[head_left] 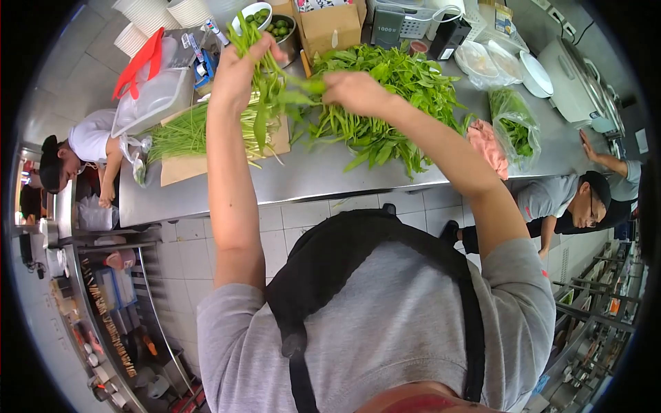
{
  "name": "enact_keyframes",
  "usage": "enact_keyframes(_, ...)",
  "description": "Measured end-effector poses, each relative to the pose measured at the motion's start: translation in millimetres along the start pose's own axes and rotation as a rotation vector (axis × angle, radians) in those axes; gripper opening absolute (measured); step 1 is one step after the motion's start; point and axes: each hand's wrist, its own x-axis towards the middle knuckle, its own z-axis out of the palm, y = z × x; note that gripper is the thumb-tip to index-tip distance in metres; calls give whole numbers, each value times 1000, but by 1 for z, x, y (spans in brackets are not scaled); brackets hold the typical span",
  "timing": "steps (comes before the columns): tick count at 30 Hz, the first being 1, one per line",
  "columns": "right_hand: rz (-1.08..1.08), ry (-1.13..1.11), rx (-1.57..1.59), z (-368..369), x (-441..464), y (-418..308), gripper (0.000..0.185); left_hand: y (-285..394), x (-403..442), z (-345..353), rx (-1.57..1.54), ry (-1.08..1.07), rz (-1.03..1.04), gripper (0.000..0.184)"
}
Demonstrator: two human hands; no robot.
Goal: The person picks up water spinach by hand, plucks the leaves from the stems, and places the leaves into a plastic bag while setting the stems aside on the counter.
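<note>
My left hand point(237, 72) is closed round a bunch of green leafy stems point(264, 103), held above the left part of the steel table. To its right, my right hand point(351, 91) pinches the end of some greens beside that bunch; its fingertips are slightly blurred. A large pile of leafy greens point(396, 103) lies under and to the right of my right hand. Below my left forearm, long thin green stalks point(180, 134) rest on a piece of cardboard point(184, 171).
The steel table point(317, 175) also bears a white tray point(155, 100), a cardboard box point(330, 31), a bowl of green fruits point(282, 27), a pink cloth point(487, 146) and bagged greens point(515, 127). Co-workers stand at the left point(86, 141) and right point(561, 199).
</note>
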Motion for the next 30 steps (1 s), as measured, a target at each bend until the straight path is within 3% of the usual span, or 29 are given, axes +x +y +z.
enact_keyframes(3, 112, 279, 162, -27, 5, 38, 10, -22, -22, 1, -134, -114, -134, 17)
enact_keyframes(6, 479, 376, 451, -48, 7, 67, 15, -36, -28, 18, -183, -137, -172, 17)
enact_keyframes(9, 509, 447, 694, -59, 12, 84, 16, -35, -12, 32, -177, -143, -109, 17)
enact_keyframes(14, 667, 485, 642, -86, 14, 78, 16, -16, 7, 55, -210, -210, -10, 17)
enact_keyframes(16, 780, 371, 164, -107, 13, 58, 19, -11, 13, 61, -256, -254, 8, 18)
enact_keyframes(19, 679, 447, 401, -108, 15, 69, 20, -5, 26, 74, -242, -214, 61, 21)
enact_keyframes(22, 637, 427, 347, -114, 18, 57, 18, -12, 44, 86, -172, -124, 37, 20)
enact_keyframes(27, 589, 371, 375, -105, 23, 43, 14, -27, 60, 99, -280, 10, -85, 15)
enact_keyframes(30, 587, 328, 510, -100, 20, 51, 14, -24, 59, 98, -274, -50, -203, 18)
